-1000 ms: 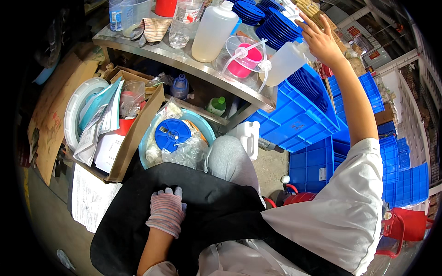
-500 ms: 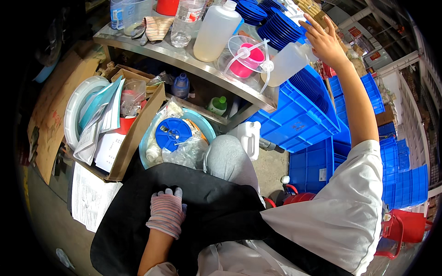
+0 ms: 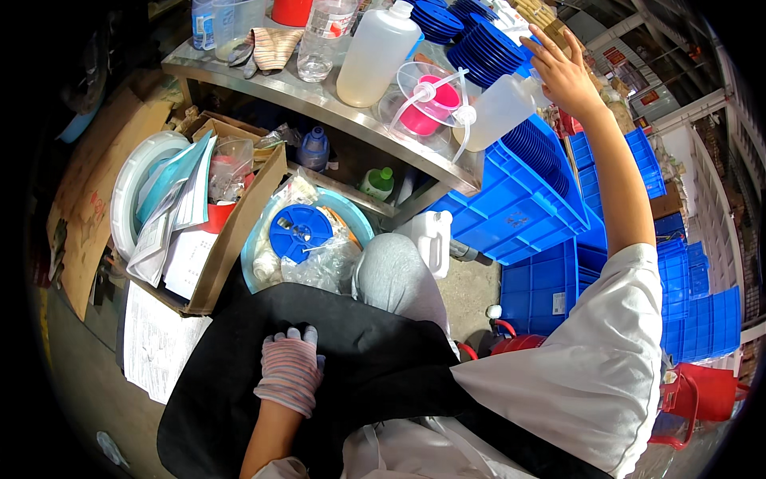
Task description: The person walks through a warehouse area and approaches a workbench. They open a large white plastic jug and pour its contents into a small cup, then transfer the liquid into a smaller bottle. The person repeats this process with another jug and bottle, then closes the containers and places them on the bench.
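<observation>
My left hand (image 3: 290, 366), in a striped glove with light fingertips, lies flat on the black apron (image 3: 371, 335) over my lap. It holds nothing. At the upper right my bare right hand (image 3: 565, 76) is raised on an outstretched arm, fingers apart. It is close to the mouth end of a translucent wash bottle (image 3: 495, 116); whether they touch I cannot tell. Left of that bottle are white bent dispensing tubes (image 3: 425, 93), a clear dish and a pink cup (image 3: 435, 112). A larger translucent bottle (image 3: 373, 60) of pale liquid stands further left, beside stacked blue discs (image 3: 483, 52).
The metal table's front edge (image 3: 351, 120) crosses ahead of me. Beneath it are a cardboard box (image 3: 235, 255) of papers and a light-blue basin (image 3: 254, 239) with a blue reel (image 3: 300, 232). Blue crates (image 3: 519, 207) fill the right, near a white jug (image 3: 431, 239).
</observation>
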`<move>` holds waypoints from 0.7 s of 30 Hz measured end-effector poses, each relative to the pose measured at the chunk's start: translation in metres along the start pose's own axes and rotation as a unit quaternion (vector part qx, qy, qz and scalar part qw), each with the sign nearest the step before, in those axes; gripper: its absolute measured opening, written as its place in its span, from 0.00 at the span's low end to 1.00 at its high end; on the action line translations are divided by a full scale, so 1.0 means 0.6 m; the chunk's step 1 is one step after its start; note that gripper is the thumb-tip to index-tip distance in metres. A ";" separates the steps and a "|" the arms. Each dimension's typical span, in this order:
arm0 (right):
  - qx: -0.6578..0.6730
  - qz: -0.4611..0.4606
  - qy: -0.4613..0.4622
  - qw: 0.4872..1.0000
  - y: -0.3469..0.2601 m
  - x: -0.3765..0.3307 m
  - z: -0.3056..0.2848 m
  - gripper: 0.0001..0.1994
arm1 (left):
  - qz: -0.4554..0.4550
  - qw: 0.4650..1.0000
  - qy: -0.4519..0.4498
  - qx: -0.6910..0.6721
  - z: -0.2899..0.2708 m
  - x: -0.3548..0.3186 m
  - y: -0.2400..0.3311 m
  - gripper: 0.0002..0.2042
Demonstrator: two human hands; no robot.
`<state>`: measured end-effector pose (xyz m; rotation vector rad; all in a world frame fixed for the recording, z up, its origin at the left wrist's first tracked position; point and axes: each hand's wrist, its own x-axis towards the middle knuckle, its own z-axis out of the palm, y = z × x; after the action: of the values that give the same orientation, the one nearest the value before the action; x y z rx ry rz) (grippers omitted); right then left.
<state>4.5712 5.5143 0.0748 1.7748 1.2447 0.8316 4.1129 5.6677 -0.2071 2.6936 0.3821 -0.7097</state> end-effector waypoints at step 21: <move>0.006 0.000 0.013 1.000 0.006 -0.004 0.015 0.18 | -0.006 1.000 0.018 -0.004 0.002 -0.010 -0.001 0.28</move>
<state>4.5799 5.5094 0.0735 1.7783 1.2704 0.8509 4.1074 5.6667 -0.2051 2.7025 0.4099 -0.6636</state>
